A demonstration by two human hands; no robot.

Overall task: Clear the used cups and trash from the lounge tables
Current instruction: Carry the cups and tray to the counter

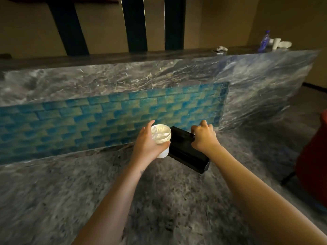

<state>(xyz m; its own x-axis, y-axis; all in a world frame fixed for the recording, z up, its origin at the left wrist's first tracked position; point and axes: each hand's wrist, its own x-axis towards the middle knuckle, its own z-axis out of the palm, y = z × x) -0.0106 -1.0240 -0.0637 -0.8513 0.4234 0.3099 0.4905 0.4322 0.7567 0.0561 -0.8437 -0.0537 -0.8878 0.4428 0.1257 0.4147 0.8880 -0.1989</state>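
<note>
My left hand [146, 144] grips a white paper cup [161, 138] that appears to be a stack of cups, with crumpled white trash inside. My right hand [203, 137] holds the upper edge of a black bin [187, 152], which looks tilted toward the cup. Both are held in front of me above the floor. On the far right end of the marble counter [159, 71] stand a blue plastic bottle [264, 40], a white cup [276, 43] and crumpled white paper [284, 44]. A small white object [222, 48] lies further left on the counter top.
The long marble counter with a blue tiled front panel [115, 117] stands right ahead. Speckled grey floor [159, 200] lies beneath my arms. A red seat [315, 156] is at the right edge. Dark vertical panels [134, 23] line the back wall.
</note>
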